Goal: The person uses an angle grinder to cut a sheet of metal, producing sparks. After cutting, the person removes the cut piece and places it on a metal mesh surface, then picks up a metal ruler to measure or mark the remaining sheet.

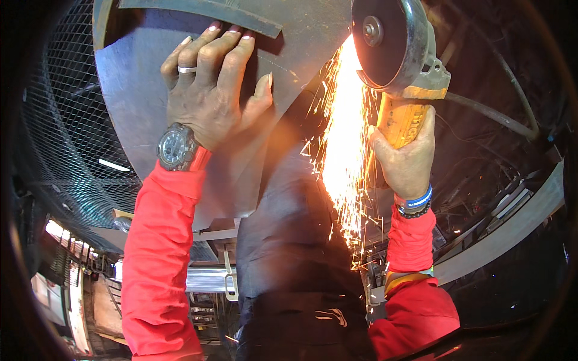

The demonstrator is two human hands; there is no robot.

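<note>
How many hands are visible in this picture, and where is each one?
2: the left hand rests on the metal sheet; the right hand grips the yellow angle grinder.

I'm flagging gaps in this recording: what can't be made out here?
- Grinder: top cut off by the head view's upper edge.
- Disc: in the head view, its left edge is washed out by glare from the sparks.
- Right hand: head view, some fingers hidden behind the handle.
- Watch: head view, dial too small to read.

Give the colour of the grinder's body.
The grinder body is yellow; shows best in the head view.
</note>
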